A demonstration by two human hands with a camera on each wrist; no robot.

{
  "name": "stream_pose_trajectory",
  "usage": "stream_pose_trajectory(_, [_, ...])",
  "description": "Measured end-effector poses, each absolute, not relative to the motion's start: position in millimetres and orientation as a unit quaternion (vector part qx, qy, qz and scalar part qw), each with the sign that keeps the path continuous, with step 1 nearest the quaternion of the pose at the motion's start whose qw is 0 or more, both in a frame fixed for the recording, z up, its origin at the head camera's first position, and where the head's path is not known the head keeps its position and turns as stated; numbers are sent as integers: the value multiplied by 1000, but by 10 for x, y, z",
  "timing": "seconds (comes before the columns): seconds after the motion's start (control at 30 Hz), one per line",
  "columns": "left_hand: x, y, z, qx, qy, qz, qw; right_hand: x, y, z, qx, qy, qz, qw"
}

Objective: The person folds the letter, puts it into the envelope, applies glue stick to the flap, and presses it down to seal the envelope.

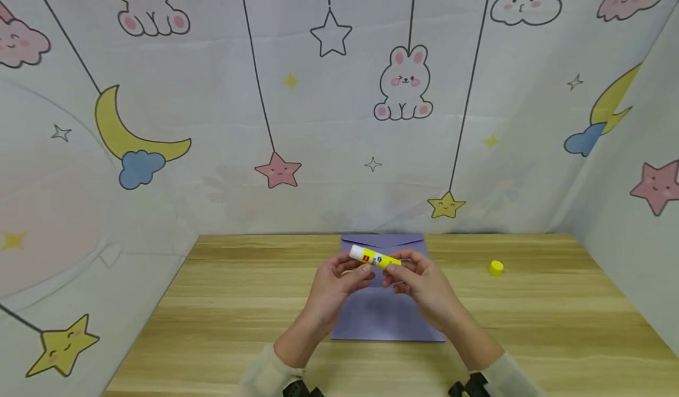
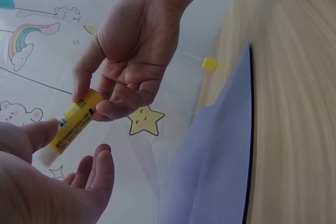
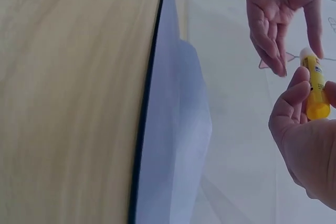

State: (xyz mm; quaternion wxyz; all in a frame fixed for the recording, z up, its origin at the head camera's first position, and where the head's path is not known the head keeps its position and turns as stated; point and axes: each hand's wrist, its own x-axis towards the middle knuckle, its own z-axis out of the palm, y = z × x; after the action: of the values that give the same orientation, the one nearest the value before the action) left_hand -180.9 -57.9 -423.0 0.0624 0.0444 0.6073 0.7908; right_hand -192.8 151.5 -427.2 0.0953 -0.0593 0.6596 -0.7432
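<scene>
A yellow glue stick with a white end is held up over the purple envelope, tilted with the white end toward the left. My right hand pinches its yellow end between thumb and fingers; that grip shows clearly in the right wrist view, where the glue stick stands nearly upright. Beside the white end is my left hand, its fingers loosely extended and the thumb close to the tube. Whether that thumb touches the tube I cannot tell. Off to the right, the yellow cap sits on the table.
The envelope lies on a wood-grain table, its flap at the far end. Behind the table hangs a white curtain printed with stars, moons and rabbits, and more of it borders both sides.
</scene>
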Motion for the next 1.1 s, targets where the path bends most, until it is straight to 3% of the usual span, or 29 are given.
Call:
stream_pose_trajectory(0.27, [-1823,-668,-4271,41,702,711,7,-1952,1741,-4216,-61,705,-704,63])
stream_pose_trajectory(0.73, [-1862,-1028,-4393,261,915,298,-72,-1884,2066,-4179,-86,756,-648,31])
stream_pose_trajectory(1.1, [-1842,-1061,-4558,323,938,124,6,-1834,2105,-4251,-137,826,-546,-16])
